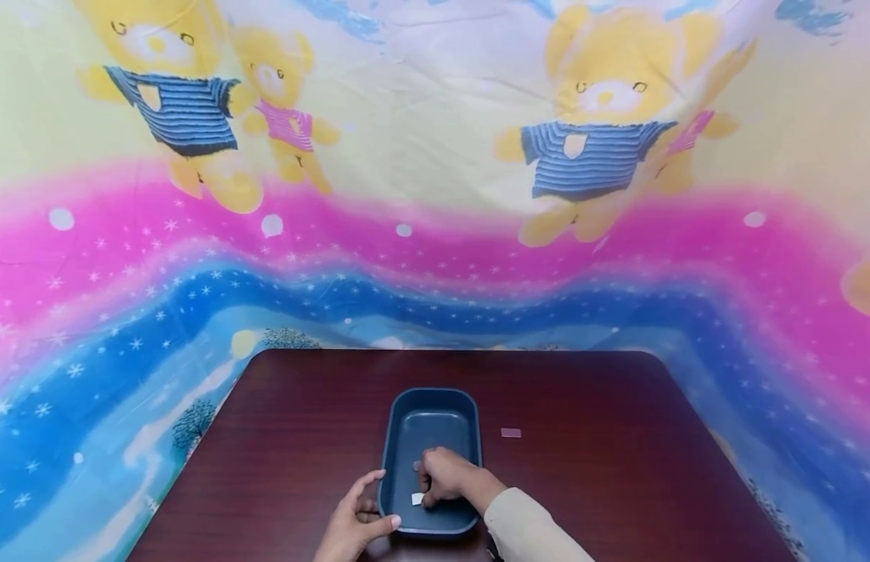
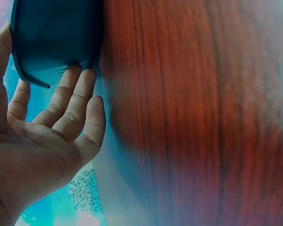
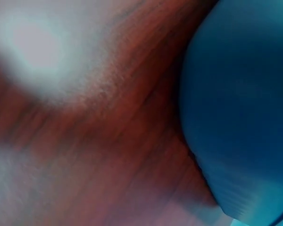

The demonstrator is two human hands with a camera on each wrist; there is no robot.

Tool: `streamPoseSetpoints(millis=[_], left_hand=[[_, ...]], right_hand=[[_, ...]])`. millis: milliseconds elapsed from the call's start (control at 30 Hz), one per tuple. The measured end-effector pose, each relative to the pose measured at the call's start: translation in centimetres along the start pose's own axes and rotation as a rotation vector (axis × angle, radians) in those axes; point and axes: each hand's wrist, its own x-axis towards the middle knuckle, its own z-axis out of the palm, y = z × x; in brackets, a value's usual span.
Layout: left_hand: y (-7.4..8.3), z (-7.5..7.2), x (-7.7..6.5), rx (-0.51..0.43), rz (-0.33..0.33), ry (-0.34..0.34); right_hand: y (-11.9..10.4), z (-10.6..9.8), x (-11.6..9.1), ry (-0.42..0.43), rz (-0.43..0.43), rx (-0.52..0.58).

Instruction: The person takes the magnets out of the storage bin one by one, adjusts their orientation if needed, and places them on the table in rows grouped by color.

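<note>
Both hands' fingers steady a blue tray on dark wood table, bear-print cloth behind.

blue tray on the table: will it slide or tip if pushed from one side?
The blue tray is low, wide and flat-bottomed, so tipping seems unlikely. The dark table looks glossy, so a light plastic tray would probably slide; the left hand braces its near corner, perhaps for that reason. Its thin walls may flex slightly.

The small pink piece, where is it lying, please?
In the head view, the small pink piece lies on the dark wooden table, just right of the blue tray.
</note>
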Motion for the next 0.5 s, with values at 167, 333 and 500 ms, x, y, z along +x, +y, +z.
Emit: streamPoseSetpoints(millis=[167, 333, 500], left_hand=[[-0.25, 0.00, -0.07, -0.007, -0.027, -0.003], [-0.37, 0.13, -0.05, -0.038, -0.027, -0.009], [-0.17, 0.09, 0.10, -0.053, -0.005, -0.004]], right_hand=[[-0.04, 0.50, -0.11, 0.023, -0.013, -0.048], [-0.21, 0.46, -0.79, 0.036, -0.066, -0.160], [-0.26, 0.37, -0.83, 0.047, -0.099, -0.158]])
